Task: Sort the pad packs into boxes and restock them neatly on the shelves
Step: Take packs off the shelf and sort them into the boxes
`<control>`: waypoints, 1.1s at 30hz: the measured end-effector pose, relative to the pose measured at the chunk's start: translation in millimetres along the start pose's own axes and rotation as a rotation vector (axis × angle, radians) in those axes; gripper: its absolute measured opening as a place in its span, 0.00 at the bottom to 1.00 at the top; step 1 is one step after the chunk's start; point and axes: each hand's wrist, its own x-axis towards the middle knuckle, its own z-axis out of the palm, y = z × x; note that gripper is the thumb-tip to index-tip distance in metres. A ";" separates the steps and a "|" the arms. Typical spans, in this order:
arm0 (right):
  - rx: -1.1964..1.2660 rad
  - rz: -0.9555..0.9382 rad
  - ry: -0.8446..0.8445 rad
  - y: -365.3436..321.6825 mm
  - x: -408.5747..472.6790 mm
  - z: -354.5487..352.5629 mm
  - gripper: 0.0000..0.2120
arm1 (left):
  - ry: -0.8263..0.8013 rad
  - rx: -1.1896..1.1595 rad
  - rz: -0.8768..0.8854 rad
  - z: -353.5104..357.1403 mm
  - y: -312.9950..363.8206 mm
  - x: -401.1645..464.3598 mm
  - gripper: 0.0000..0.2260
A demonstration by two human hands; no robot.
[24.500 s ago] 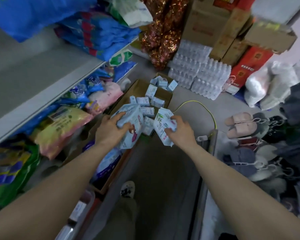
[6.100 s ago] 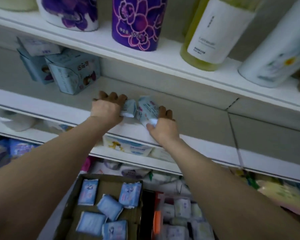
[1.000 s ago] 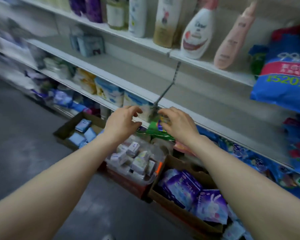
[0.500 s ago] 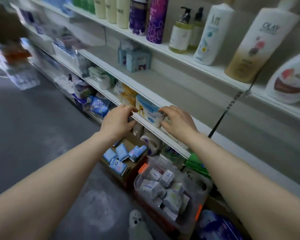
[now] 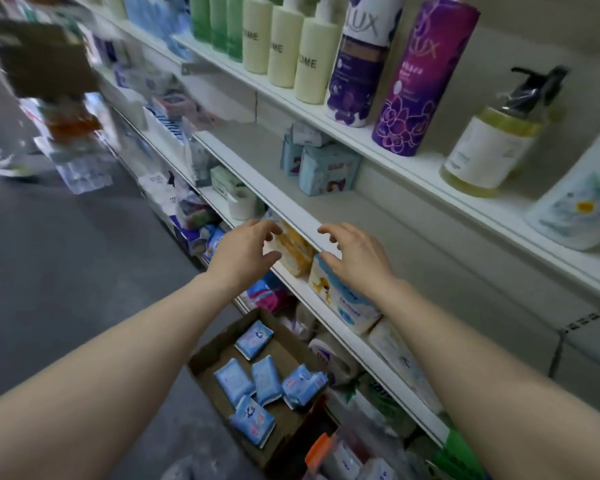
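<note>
We are looking at five blue pad packs (image 5: 257,372) lying loose in a brown cardboard box (image 5: 219,344) on the gray floor (image 5: 66,271), low beside the shelves. More pad packs, pale blue (image 5: 321,164), are standing on the middle shelf (image 5: 284,199), back against the wall. We are holding our left hand (image 5: 243,251) out in front of that shelf's white edge, fingers spread and loose, holding nothing. Our right hand (image 5: 357,258) is hovering just beside it, fingers bent a little and apart, also holding nothing. Under our hands a yellow pack (image 5: 295,252) and a white and blue pack (image 5: 343,299) are sitting on the lower shelf. On the top shelf (image 5: 395,157), two purple bottles (image 5: 423,77) are standing next to pale yellow bottles (image 5: 291,46) and green ones. The far end of the aisle is looking blurry.
</note>
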 end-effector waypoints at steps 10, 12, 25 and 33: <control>0.003 0.259 0.110 -4.8 171.4 79.7 0.28 | -0.065 -0.058 0.185 18.2 -122.1 173.4 0.24; -0.019 0.312 0.137 -3.3 198.5 93.0 0.30 | -0.071 -0.053 0.217 23.8 -143.6 203.4 0.26; -0.099 0.574 0.410 55.5 327.1 128.2 0.37 | 0.065 -0.071 0.355 102.5 -171.9 353.7 0.38; -0.017 0.627 0.490 78.4 357.5 145.8 0.38 | 0.134 -0.060 0.495 124.0 -140.8 437.9 0.42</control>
